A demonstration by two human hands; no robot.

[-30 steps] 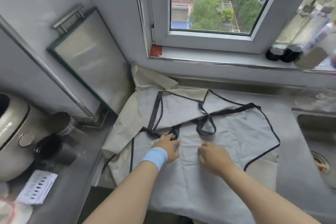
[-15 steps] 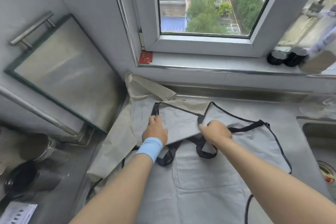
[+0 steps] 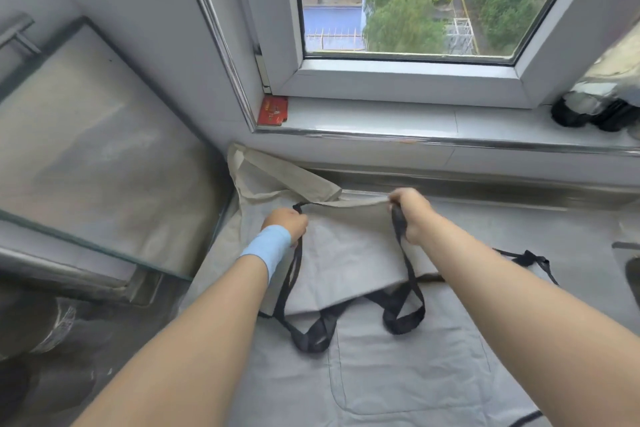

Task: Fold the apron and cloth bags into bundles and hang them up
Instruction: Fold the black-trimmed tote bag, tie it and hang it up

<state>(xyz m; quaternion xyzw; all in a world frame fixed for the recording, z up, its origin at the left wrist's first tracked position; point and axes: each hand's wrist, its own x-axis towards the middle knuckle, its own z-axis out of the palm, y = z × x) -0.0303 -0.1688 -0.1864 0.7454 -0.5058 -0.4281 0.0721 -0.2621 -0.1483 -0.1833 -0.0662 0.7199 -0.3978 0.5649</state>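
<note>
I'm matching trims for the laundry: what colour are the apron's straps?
The straps are black, on a light grey apron; head view shows it best.

I saw a plain pale grey apron [image 3: 398,367] with black straps [image 3: 403,319]. The cloth bag [image 3: 277,177] was beige. The wristband [image 3: 268,246] was light blue.

Both my forearms are bare; a soft light blue wristband [image 3: 268,250] wraps the wrist behind my left hand [image 3: 287,222], centre-left of frame
</note>
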